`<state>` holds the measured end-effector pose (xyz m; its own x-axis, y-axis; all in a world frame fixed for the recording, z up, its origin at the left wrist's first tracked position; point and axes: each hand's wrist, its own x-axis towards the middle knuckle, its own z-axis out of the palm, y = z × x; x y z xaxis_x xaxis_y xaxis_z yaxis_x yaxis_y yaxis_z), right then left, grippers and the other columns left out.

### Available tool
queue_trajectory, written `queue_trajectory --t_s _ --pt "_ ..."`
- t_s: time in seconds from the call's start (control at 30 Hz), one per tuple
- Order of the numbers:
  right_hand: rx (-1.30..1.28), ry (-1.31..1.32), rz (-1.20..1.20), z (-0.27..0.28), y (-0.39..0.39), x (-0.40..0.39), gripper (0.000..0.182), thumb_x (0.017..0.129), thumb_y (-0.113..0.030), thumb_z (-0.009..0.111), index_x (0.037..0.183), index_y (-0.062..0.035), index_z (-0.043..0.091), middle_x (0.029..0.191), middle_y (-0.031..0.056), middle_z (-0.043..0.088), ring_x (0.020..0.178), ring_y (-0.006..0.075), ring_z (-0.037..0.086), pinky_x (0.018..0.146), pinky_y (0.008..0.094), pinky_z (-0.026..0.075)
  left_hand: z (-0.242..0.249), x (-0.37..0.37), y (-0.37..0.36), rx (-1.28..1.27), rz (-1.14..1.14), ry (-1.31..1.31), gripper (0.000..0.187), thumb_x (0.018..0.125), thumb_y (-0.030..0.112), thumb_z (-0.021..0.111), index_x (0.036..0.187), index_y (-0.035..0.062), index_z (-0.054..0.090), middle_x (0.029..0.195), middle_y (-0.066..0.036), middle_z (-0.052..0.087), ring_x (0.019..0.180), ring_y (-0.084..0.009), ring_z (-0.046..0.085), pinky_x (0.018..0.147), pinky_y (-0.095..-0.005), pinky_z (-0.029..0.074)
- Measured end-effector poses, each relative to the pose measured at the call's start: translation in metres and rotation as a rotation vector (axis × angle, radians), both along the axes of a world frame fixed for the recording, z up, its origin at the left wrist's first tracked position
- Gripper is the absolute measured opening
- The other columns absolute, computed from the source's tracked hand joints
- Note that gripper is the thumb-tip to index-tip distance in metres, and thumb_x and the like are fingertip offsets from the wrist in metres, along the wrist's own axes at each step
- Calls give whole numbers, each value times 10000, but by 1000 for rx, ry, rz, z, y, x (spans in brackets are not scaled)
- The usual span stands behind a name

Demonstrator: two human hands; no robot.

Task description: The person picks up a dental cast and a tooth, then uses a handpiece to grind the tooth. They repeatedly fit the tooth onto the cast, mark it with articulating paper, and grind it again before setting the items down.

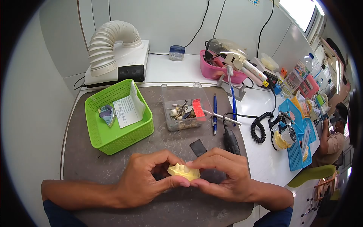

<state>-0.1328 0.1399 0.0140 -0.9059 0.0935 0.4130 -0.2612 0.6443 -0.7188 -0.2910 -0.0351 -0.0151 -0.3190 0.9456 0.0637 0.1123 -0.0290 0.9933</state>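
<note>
Both of my hands hold a pale yellow dental cast [184, 171] with a row of teeth on top, just above the grey mat [124, 151]. My left hand [145, 181] grips its left end, thumb underneath and forefinger arched over. My right hand [223, 174] pinches the right end, fingertips resting on the teeth. A black handpiece [230, 142] with a coiled cord lies just beyond my right hand, next to a small dark square [197, 147].
A green basket [99, 130] holding a paper slip stands at the left. A clear box of burs [185, 111], a blue pen [214, 113], a white suction unit [117, 56], a pink tray [223, 72] and blue trays [298, 143] lie beyond. Another person [332, 132] sits at far right.
</note>
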Motion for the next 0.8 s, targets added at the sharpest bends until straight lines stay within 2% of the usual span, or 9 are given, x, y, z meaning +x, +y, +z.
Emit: queue_trajectory --t_s 0.03,0.17,0.27,0.33,0.37,0.43,0.53,0.63,0.8 --pt "-1 -1 0 0 0 0 373 778 -87 849 1126 -11 738 1011 125 740 868 219 714 749 311 567 -3 1 1 88 18 6 307 866 195 832 1041 -14 691 851 -45 724 731 -40 646 616 -221 521" --pt "-22 -6 -3 0 -1 1 371 781 -88 847 1121 2 731 1021 127 743 873 224 714 764 319 566 -5 1 1 90 26 -11 299 868 199 829 1027 -16 693 830 -37 718 717 -38 639 610 -221 516" --pt "-11 -1 2 0 1 1 374 783 -89 847 1124 4 726 1022 130 744 873 225 714 768 321 567 -3 0 0 62 11 -9 315 852 177 843 1045 -16 685 878 -51 717 767 -48 650 650 -223 535" --pt "0 0 6 -2 1 1 374 784 -89 849 1124 4 723 1021 130 744 873 224 715 770 321 569 3 1 2 98 -13 -128 382 841 126 847 1126 -9 632 1004 -78 703 900 -85 674 762 -242 559" --pt "-31 5 -18 -4 1 1 372 783 -87 850 1119 5 718 1022 131 743 876 225 716 777 320 571 6 2 2 97 -13 -129 382 841 126 847 1126 -9 632 1004 -78 703 900 -85 674 762 -242 559" --pt "-62 7 -42 -5 0 1 370 783 -85 851 1114 6 713 1023 132 743 879 227 717 784 319 574 10 3 1 -4 -23 -277 516 824 47 843 1224 12 520 1198 -122 647 1132 -171 649 993 -326 535" --pt "-81 -42 -66 -2 -2 1 365 783 -82 855 1103 8 704 1031 142 739 905 236 725 804 316 578 9 5 1 -8 5 -275 537 850 -5 797 1273 28 468 1231 -133 623 1169 -179 632 1020 -335 530" --pt "-115 -31 -47 -5 -2 1 294 851 -54 797 1113 23 689 1045 153 720 890 209 724 796 306 596 10 6 1 6 35 -345 552 869 -36 760 1309 29 435 1268 -153 611 1179 -188 630 1039 -338 526" --pt "-312 -98 -48 -14 2 2 288 873 -53 776 1139 18 690 1056 151 731 903 210 730 821 314 582 16 7 2 -7 50 -436 595 884 -56 729 1364 29 388 1333 -181 582 1226 -211 610 1067 -352 511"
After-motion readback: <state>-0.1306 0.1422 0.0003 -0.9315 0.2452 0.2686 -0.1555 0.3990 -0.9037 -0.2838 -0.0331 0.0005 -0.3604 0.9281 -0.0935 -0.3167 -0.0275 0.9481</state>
